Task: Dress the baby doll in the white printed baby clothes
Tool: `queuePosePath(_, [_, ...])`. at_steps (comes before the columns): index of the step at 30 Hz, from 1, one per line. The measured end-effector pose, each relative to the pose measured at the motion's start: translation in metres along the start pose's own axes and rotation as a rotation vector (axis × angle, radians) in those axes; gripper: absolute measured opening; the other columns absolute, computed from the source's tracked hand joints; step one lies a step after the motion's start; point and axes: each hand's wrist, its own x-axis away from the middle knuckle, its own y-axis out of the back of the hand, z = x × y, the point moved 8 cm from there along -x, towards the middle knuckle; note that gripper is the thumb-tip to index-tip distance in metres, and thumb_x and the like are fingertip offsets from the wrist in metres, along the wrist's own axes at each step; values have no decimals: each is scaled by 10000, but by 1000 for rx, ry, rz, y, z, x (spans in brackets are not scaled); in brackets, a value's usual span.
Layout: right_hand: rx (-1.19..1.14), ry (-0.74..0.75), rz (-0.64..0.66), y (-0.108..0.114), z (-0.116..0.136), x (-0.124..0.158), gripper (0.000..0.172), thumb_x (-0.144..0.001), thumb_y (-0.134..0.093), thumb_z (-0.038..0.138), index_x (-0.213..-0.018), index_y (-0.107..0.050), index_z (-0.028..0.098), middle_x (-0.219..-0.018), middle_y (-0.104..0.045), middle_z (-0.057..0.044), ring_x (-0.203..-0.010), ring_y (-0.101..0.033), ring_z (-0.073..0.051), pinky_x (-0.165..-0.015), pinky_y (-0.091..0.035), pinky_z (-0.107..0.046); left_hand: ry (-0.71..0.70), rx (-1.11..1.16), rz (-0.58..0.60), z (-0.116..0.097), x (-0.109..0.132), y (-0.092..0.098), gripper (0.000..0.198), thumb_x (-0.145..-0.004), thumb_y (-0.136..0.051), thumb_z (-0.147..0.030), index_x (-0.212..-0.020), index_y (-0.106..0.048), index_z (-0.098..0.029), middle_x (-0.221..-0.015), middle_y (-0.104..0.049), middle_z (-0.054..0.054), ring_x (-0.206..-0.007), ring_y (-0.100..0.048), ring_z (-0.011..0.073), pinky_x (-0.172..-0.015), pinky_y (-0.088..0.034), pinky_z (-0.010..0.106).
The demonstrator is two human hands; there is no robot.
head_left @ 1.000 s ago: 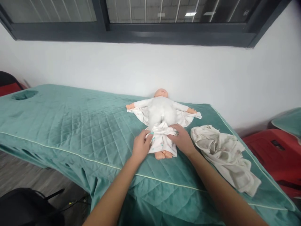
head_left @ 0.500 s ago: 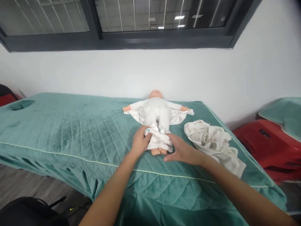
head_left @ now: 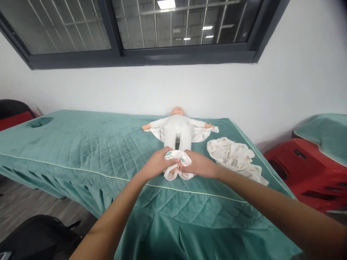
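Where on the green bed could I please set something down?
On the bed, the widest bare patch lies between its hole and the doll; a narrow one separates doll from crumpled cloth. The doll's legs are crowded: left hand and right hand grip the printed garment.

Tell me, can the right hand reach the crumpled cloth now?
Probably yes: the crumpled cloth lies close by the right hand, with nothing seen between, though that hand is holding the printed garment.

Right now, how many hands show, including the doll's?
4: your left hand and right hand grip the patterned cloth; one doll hand lies frame left, the other doll hand frame right.
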Motion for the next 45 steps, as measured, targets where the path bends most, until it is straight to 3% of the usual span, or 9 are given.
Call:
queuePosePath(5, [-331, 55, 163, 15, 25, 22, 461, -762, -729, 426, -1135, -614, 180, -1128, -686, -59, -1014, -635, -244, -842, -490, -340, 67, 124, 194, -31, 5, 13, 425, -776, -639, -561, -972, -651, -184, -915, -675, 18, -831, -616, 196, -693, -460, 276])
queuePosePath(9, [-368, 87, 298, 42, 48, 30, 459, -792, -685, 556, -1087, -665, 204, -1080, -703, -49, -980, -645, -236, -828, -504, -341, 59, 188, 342, -54, 5, 31, 421, -771, -655, -534, -1008, -664, -186, -975, -683, 42, -838, -622, 189, -697, -473, 272])
queuePosePath(17, [-99, 77, 183, 134, 86, 20, 607, -811, -495, 759, -930, -750, 221, -989, -736, -94, -919, -674, -267, -797, -547, -367, -14, -56, 419, -118, -21, 83, 435, -740, -674, -554, -974, -717, -189, -931, -708, 59, -819, -628, 193, -681, -469, 265])
queuePosePath(23, [63, 120, 130, 182, 122, 11, 569, -798, -527, 751, -806, -735, 221, -843, -737, -76, -884, -698, -275, -754, -582, -385, -11, -292, 510, -163, -33, 93, 372, -713, -693, -522, -868, -728, -185, -754, -687, 30, -702, -604, 161, -641, -451, 238])
queuePosePath(27, [91, 184, -53, 214, 137, 5, 488, -780, -626, 670, -761, -731, 193, -956, -740, -28, -987, -688, -271, -793, -583, -382, -23, -146, 272, -185, -40, 107, 216, -668, -754, -363, -769, -711, -176, -690, -641, 13, -723, -619, 175, -654, -474, 248])
queuePosePath(30, [15, 196, -171, 234, 140, 8, 635, -857, -428, 679, -712, -709, 128, -1034, -734, -15, -1041, -670, -235, -767, -552, -343, -50, 7, 63, -189, -40, 114, 146, -629, -776, -242, -728, -693, -173, -677, -608, 9, -738, -639, 199, -659, -495, 274])
queuePosePath(37, [-25, 7, -170, 246, 123, 20, 837, -859, -58, 639, -542, -588, 74, -1078, -723, 8, -1058, -654, -183, -704, -504, -242, -148, 113, 147, -186, -40, 81, 218, -628, -777, -238, -809, -680, -167, -750, -637, 35, -717, -636, 196, -648, -514, 309])
queuePosePath(41, [-26, 127, -203, 252, 121, 22, 638, -863, -427, 613, -537, -631, 104, -1044, -747, -11, -1023, -685, -207, -770, -551, -276, -207, 140, 268, -193, -38, 61, 305, -641, -734, -260, -926, -678, -169, -866, -675, 39, -785, -644, 198, -691, -514, 310])
queuePosePath(45, [20, 63, -229, 256, 108, 30, 485, -834, -593, 491, -519, -657, 128, -1053, -752, -7, -1040, -685, -227, -756, -567, -305, -277, 170, 114, -194, -41, 73, 193, -632, -707, -219, -792, -618, -156, -773, -609, 9, -732, -603, 157, -650, -472, 270])
